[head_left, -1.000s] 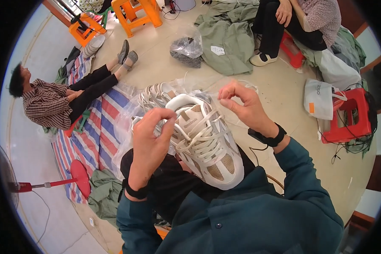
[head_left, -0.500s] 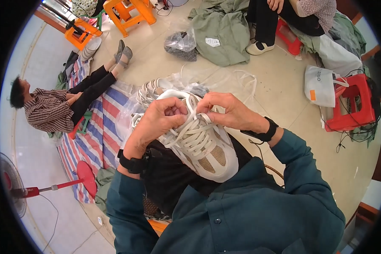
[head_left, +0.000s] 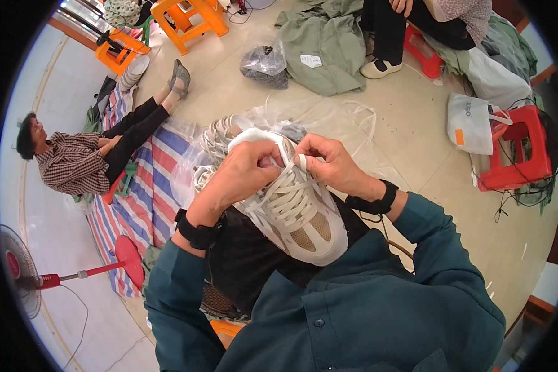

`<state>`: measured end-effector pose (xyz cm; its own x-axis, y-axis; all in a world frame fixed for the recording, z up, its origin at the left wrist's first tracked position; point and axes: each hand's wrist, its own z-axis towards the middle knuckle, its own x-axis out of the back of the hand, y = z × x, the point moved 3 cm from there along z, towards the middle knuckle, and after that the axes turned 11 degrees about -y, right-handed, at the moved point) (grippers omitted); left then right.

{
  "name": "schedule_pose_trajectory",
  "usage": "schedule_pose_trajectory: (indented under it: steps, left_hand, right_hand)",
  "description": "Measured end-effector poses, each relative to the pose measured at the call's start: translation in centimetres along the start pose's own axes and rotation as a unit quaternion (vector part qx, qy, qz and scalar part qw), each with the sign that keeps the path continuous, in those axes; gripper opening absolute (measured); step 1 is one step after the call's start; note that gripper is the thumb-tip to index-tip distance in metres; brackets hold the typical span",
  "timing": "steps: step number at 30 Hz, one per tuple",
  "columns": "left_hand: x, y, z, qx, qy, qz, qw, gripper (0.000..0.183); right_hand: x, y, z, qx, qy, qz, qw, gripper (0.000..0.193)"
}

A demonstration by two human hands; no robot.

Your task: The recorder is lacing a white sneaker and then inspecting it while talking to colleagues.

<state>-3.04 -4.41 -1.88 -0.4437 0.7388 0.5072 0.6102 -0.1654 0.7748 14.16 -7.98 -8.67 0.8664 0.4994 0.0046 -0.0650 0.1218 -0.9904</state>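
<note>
Both hands are crowding the far end of the white sneaker (head_left: 294, 211), the left hand (head_left: 242, 173) and right hand (head_left: 332, 164) nearly touching, leaving no gap between them over the laces. Just beyond, a clear bag of shoes (head_left: 220, 139) is blocking the far-left side. The striped mat (head_left: 149, 198) and a seated person (head_left: 80, 161) are filling the left. To the right, bare floor (head_left: 415, 155) is lying open as far as the white bag (head_left: 468, 121) and red stool (head_left: 518, 155). Farther off, green cloth (head_left: 328, 46) is closing the way.
</note>
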Motion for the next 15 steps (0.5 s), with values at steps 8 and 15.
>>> schedule_pose_trajectory:
  steps: [8, 15]
  left_hand:
    - [0.1, -0.5, -0.1, 0.02, -0.039, -0.056, 0.997, 0.016]
    - [-0.6, -1.6, 0.0, -0.013, 0.054, 0.037, 0.998, 0.018]
  right_hand:
    - [-0.7, -0.8, 0.5, 0.028, 0.015, -0.079, 0.996, 0.009]
    - [-0.1, -0.1, 1.0, -0.011, -0.014, -0.027, 0.999, 0.011]
